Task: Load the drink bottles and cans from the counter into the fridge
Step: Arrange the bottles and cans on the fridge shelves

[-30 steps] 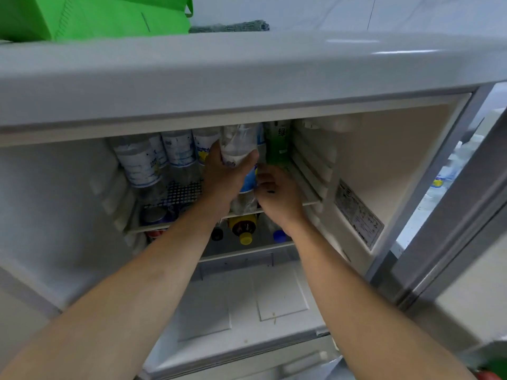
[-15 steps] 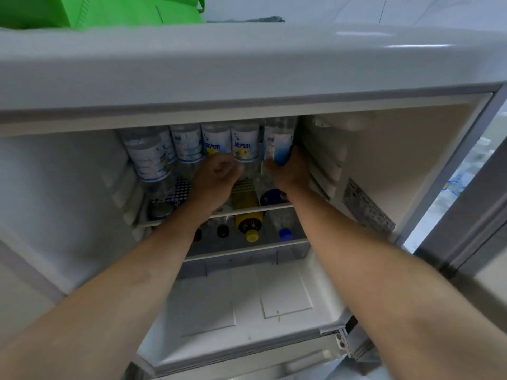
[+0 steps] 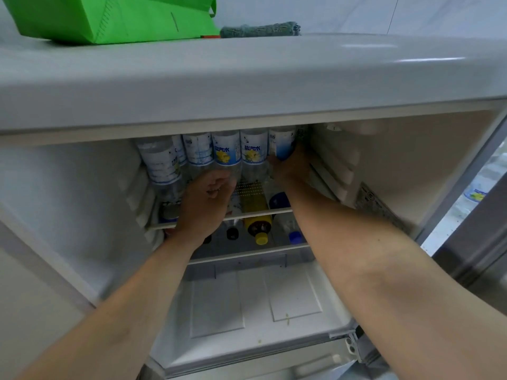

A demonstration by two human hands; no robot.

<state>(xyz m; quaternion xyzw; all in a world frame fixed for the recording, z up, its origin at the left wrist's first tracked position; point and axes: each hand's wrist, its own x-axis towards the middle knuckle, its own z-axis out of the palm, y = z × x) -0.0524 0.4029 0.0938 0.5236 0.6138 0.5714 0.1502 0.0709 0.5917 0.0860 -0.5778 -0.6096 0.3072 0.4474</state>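
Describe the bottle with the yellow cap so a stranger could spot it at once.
Look inside the open fridge, below the upper shelf where clear water bottles stand in a row. The yellow bottle lies on the lower shelf, cap toward you. It alone is yellow; its neighbours have black and blue caps.

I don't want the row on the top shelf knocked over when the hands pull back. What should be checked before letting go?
1. Right hand grips the rightmost water bottle at its lower part: ok.
2. That bottle stands flat on the upper shelf: cannot tell, its base is hidden.
3. Left hand holds nothing, fingers curled by the middle bottles: cannot tell whether it touches them.
4. Row of bottles upright: ok.
5. Yellow-capped bottle lying on the lower shelf, clear of both arms: ok.
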